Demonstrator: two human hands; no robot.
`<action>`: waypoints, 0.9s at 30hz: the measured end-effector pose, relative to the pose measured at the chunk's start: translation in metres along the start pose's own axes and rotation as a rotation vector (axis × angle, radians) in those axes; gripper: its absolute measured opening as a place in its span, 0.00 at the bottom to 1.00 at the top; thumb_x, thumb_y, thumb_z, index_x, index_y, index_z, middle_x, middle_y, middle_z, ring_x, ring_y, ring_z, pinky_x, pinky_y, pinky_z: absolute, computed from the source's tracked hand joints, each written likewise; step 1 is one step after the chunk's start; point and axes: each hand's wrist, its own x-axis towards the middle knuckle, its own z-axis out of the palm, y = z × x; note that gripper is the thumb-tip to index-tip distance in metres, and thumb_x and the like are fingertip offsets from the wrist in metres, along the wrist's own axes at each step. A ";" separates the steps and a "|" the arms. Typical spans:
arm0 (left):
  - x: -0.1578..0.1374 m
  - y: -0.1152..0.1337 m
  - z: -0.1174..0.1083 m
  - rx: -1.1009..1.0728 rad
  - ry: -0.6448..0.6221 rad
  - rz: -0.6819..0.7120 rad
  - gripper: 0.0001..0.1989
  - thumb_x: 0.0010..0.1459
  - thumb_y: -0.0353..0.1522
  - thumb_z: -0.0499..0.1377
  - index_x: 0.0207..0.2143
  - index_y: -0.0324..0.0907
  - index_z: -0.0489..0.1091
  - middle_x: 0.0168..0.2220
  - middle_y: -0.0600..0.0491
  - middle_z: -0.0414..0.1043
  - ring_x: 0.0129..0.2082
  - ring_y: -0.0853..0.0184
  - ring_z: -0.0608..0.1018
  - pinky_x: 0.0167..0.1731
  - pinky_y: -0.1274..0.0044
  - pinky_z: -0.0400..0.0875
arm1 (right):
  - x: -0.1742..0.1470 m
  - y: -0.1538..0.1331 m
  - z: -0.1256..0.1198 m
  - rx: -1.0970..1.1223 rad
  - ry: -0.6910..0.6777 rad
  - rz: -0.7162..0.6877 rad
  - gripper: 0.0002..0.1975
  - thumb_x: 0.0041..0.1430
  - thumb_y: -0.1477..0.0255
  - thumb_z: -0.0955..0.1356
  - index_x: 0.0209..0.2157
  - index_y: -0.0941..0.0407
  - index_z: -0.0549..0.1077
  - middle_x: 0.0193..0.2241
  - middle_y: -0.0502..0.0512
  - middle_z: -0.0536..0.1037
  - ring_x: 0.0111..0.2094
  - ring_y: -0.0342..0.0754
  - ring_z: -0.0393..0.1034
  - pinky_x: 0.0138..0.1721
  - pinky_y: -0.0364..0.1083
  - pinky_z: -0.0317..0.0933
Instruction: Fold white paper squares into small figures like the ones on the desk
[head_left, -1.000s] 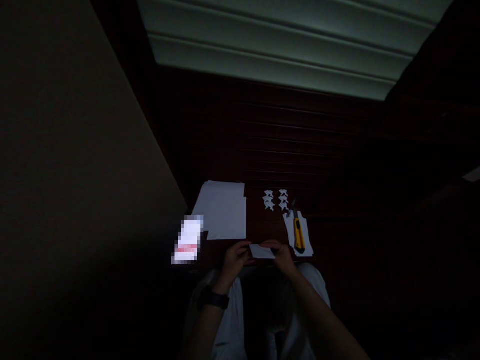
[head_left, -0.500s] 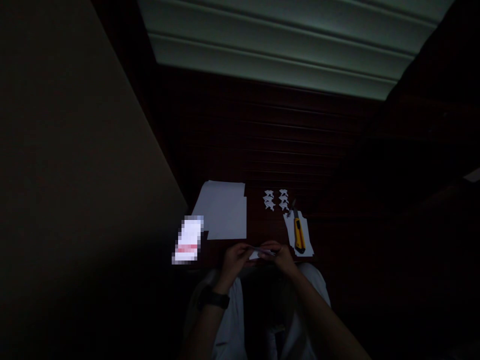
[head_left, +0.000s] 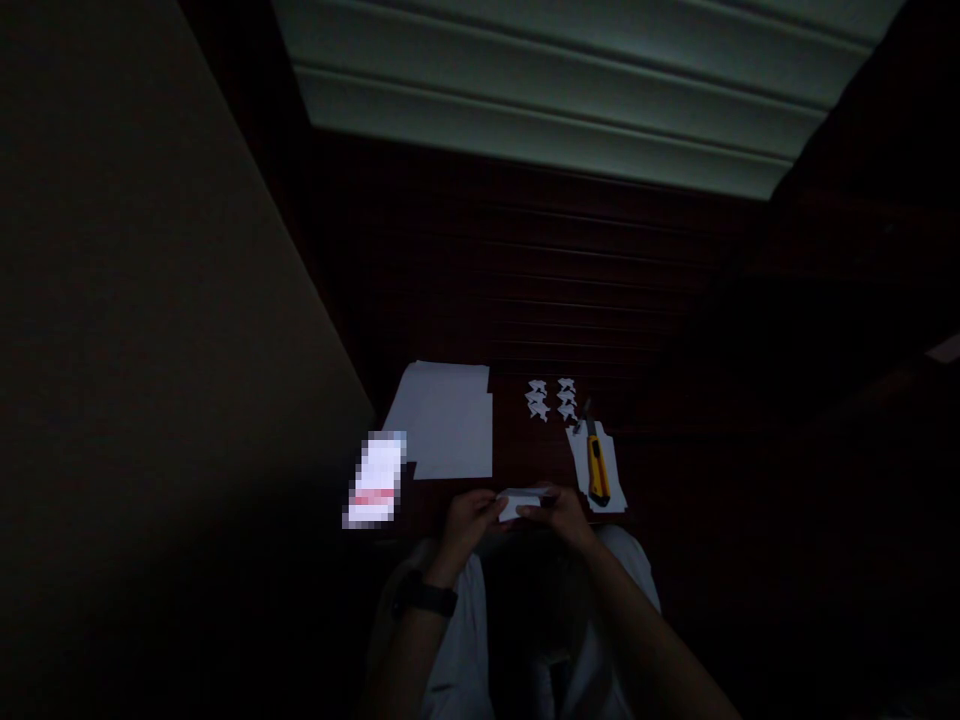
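Between my two hands, at the near edge of the dark table, is a small folded piece of white paper. My left hand pinches its left end, thumb in front. My right hand grips the right end, with the thumb pressed on the paper's face. A black watch sits on my left wrist. Just right of my right hand lies a yellow utility knife, on top of a stack of small white paper pieces. The room is dim, and fine fold lines cannot be made out.
Large white sheets lie on the table's left side, with a bright pixelated rectangle by their lower left corner. Several small folded paper figures stand in two columns at the back. A wall rises on the left.
The paper has tilted so that its white front face shows more. My right fingers have shifted, with the thumb now on the face. The other things have not moved.
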 end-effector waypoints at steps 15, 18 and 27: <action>-0.004 0.007 0.003 -0.004 -0.033 -0.026 0.13 0.40 0.29 0.65 0.32 0.35 0.76 0.30 0.46 0.79 0.27 0.60 0.80 0.30 0.70 0.76 | 0.003 0.000 0.001 -0.001 0.022 -0.042 0.15 0.37 0.74 0.74 0.33 0.56 0.79 0.36 0.56 0.78 0.39 0.54 0.72 0.44 0.52 0.63; -0.005 0.009 0.004 -0.024 -0.022 -0.023 0.14 0.39 0.30 0.65 0.32 0.35 0.76 0.30 0.46 0.79 0.29 0.60 0.80 0.32 0.68 0.76 | 0.004 -0.002 0.003 0.047 0.027 -0.007 0.20 0.36 0.77 0.72 0.37 0.55 0.77 0.37 0.55 0.78 0.41 0.54 0.71 0.44 0.52 0.63; -0.007 0.011 -0.002 -0.068 -0.002 -0.013 0.19 0.41 0.31 0.66 0.38 0.34 0.74 0.34 0.43 0.78 0.31 0.57 0.80 0.32 0.68 0.76 | 0.006 -0.004 0.026 0.254 0.080 0.211 0.29 0.41 0.74 0.68 0.50 0.55 0.64 0.33 0.54 0.77 0.22 0.47 0.73 0.18 0.43 0.65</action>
